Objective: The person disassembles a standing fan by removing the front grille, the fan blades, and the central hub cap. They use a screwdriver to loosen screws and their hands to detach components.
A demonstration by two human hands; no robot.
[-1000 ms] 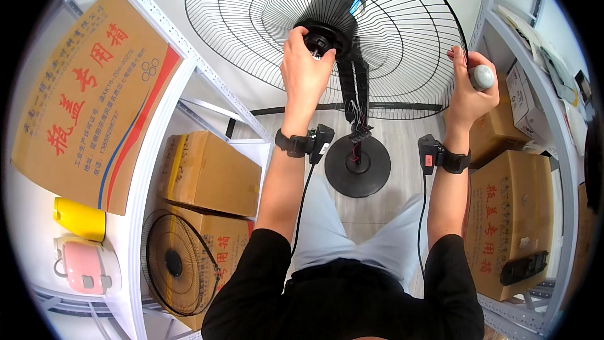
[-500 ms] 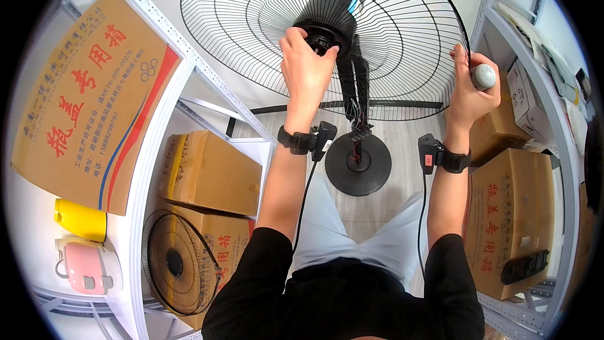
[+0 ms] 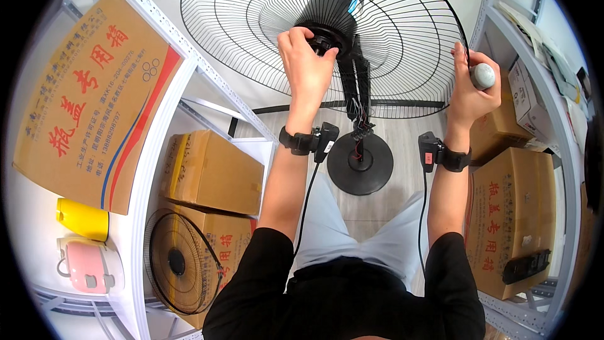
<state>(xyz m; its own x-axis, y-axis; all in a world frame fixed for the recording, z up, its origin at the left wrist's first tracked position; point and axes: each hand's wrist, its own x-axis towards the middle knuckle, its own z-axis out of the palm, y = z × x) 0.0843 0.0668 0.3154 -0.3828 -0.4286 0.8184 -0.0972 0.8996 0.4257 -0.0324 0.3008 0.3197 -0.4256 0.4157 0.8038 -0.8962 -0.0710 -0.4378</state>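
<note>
A black standing fan with a wide wire rear guard (image 3: 251, 44) faces me, with no blades on it. My left hand (image 3: 305, 66) is curled round a black plastic ring (image 3: 324, 41) at the hub, thumb on the right and fingers on the left. At the guard's right rim is my right hand (image 3: 472, 91), its raised fingers against the wire. A tool with a grey rounded handle (image 3: 482, 77) sits closed in its palm; the tool's other end is hidden. Below the motor, thin wires hang loose from the stand post (image 3: 360, 131) above the round black base (image 3: 360, 167).
A second wire guard (image 3: 182, 261) leans against cardboard boxes (image 3: 217, 170) at the left. The left shelf bears a large flat carton (image 3: 94, 101), a yellow container (image 3: 82, 219) and a pink appliance (image 3: 88, 267). On the right stand more boxes (image 3: 513, 214) beside a shelf rack.
My left hand has turned very slightly at the hub, its fingers shifting a little left. The right hand stays at the guard's rim with the tool.
</note>
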